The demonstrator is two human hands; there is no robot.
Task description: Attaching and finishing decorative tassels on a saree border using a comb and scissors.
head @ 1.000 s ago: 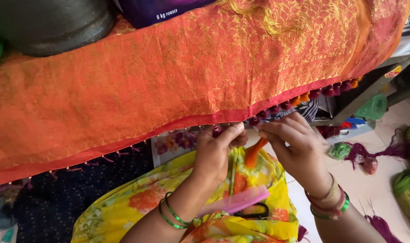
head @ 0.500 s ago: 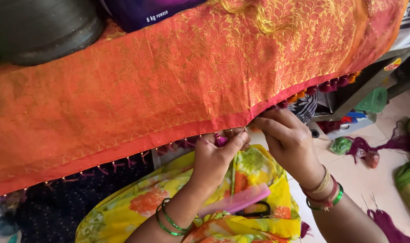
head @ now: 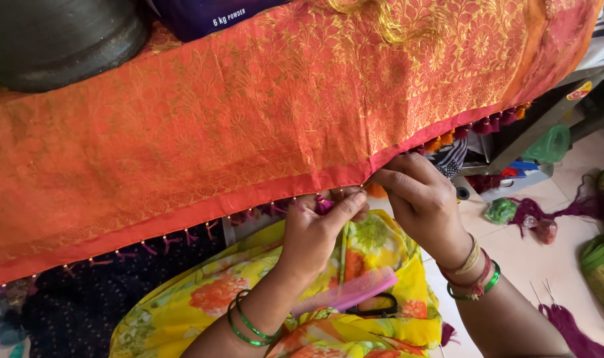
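An orange and red patterned cloth (head: 302,113) hangs over a raised edge, its red hem trimmed with small beads and maroon tassels (head: 494,122). My left hand (head: 315,232) pinches a small magenta tassel thread (head: 324,205) at the hem. My right hand (head: 421,199) grips the hem just to the right, fingers closed on the cloth edge and thread. Both wrists wear green bangles. A pink comb (head: 345,292) and black scissors (head: 375,308) lie on my yellow floral lap (head: 202,298).
A dark round pot (head: 57,40) and a purple packet (head: 216,13) sit on top of the cloth. Maroon thread bundles (head: 570,325), green thread (head: 603,265) and small objects lie on the floor at right. Dark fabric (head: 63,311) lies at lower left.
Both hands have risen to the hem and closed together on it. The orange thread seen between them a second ago is now hidden.
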